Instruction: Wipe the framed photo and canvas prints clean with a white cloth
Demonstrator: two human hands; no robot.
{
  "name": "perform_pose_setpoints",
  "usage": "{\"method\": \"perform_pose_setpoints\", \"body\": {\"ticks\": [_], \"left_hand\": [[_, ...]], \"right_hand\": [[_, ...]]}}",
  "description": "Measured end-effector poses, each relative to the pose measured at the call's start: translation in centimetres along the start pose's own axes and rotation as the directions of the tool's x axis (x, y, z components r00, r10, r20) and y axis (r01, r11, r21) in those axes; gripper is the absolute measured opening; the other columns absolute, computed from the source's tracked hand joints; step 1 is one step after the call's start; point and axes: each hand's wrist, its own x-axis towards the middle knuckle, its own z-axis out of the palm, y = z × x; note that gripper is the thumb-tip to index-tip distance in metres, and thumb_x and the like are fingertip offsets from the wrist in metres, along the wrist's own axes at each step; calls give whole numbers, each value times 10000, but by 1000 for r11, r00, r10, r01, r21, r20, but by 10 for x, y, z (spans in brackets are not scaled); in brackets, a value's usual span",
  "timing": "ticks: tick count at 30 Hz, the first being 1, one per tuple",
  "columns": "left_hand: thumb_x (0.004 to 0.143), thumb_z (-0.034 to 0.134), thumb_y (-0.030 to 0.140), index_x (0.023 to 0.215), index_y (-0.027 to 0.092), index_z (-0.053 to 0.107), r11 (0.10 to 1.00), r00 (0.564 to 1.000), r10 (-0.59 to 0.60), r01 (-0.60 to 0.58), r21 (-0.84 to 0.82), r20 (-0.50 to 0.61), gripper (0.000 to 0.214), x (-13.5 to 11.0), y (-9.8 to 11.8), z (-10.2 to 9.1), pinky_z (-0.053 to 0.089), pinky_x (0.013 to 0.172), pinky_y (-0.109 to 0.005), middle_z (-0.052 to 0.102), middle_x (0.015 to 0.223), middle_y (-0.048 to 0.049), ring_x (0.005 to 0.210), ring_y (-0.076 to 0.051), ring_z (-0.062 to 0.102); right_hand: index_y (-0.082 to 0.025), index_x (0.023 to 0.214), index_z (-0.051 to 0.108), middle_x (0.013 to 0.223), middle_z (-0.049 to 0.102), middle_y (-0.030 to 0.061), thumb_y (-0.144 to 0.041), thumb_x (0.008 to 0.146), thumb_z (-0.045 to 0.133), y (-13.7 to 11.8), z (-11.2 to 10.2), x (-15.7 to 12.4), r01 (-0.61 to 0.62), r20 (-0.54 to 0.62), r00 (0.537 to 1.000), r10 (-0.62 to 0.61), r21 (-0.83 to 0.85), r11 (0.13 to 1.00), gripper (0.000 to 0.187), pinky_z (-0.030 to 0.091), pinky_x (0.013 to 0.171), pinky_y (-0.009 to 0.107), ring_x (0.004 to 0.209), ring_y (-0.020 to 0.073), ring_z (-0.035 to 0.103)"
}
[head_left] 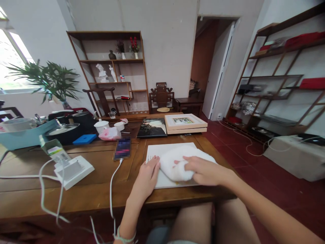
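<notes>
A white flat board lies on the wooden table near its front edge. My left hand rests flat on the board's left edge with the fingers stretched out. My right hand is curled over a fluffy white cloth that lies on the board, its fingers pressing into the cloth's near fold.
A phone on a white cable lies left of the board. Further left sit a white box and a carton. Behind are a dark picture, stacked frames, cups, pots, a blue tray. Shelves line the walls.
</notes>
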Motion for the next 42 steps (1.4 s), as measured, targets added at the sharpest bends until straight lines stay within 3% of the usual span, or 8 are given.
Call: {"method": "perform_pose_setpoints", "body": {"ticks": [7, 13, 18, 24, 32, 36, 39, 42], "left_hand": [[891, 349, 258, 1098, 197, 599, 999, 1000, -15, 15, 33, 4, 331, 0, -4, 4, 313, 1024, -459, 570, 1235, -86, 1215, -226, 455], [884, 354, 230, 1005, 190, 616, 1000, 1000, 25, -25, 10, -7, 291, 1, -1, -1, 387, 952, -433, 634, 1122, -101, 1112, -248, 541], [877, 375, 225, 870, 169, 629, 999, 999, 30, -30, -17, -32, 261, 2, 1, -3, 452, 858, -387, 676, 949, -113, 963, -256, 610], [878, 376, 231, 1075, 182, 600, 1000, 1000, 14, -14, 6, -15, 302, 1, -2, 0, 356, 1000, -433, 584, 1212, -96, 1159, -232, 508], [880, 376, 240, 1093, 166, 598, 999, 1000, -19, 19, 33, -11, 317, 0, -4, 3, 341, 1024, -431, 575, 1227, -98, 1193, -212, 480], [882, 368, 238, 1106, 159, 589, 999, 1000, -14, 14, 45, -5, 324, 0, -4, 4, 341, 1025, -434, 570, 1232, -103, 1202, -211, 471], [881, 369, 242, 1105, 158, 589, 998, 1000, -21, 21, 54, -1, 325, 1, -4, 4, 341, 1026, -437, 567, 1235, -106, 1206, -216, 466], [880, 368, 245, 1106, 152, 588, 998, 1000, -24, 24, 58, 4, 329, 1, -4, 3, 335, 1030, -438, 562, 1240, -111, 1209, -218, 462]], "right_hand": [[-161, 682, 556, 724, 623, 62, -34, 650, 344, 38, 5, 65, -145, -100, 986, 137, -77, 987, 249, 349, 639, 268, 711, 188, 543], [-151, 752, 611, 880, 668, 95, -70, 654, 408, -1, 20, 126, -24, -64, 998, 18, -91, 996, 240, 354, 680, 267, 832, 213, 571], [-165, 788, 630, 923, 673, 82, -97, 652, 436, -24, 24, 138, 48, -15, 999, -49, -90, 995, 247, 366, 668, 260, 843, 213, 583], [-143, 768, 614, 871, 663, 117, -70, 655, 399, 13, 12, 108, -150, -63, 988, 143, -136, 979, 254, 359, 684, 280, 843, 237, 576], [-143, 750, 566, 823, 638, 122, -24, 643, 340, 55, 8, 29, -433, -170, 898, 405, -183, 883, 277, 358, 698, 307, 826, 245, 565], [-142, 743, 566, 894, 639, 136, -13, 625, 357, 40, 16, -6, -476, -167, 878, 449, -196, 857, 273, 365, 790, 351, 892, 262, 567], [-161, 754, 572, 1104, 600, 126, 0, 605, 357, 8, 20, -36, -371, -109, 928, 357, -170, 913, 308, 299, 938, 364, 1123, 251, 469], [-191, 791, 572, 1152, 583, 78, 9, 586, 348, -20, 17, -61, -233, -46, 972, 230, -88, 968, 363, 241, 1001, 349, 1233, 210, 362]]}}
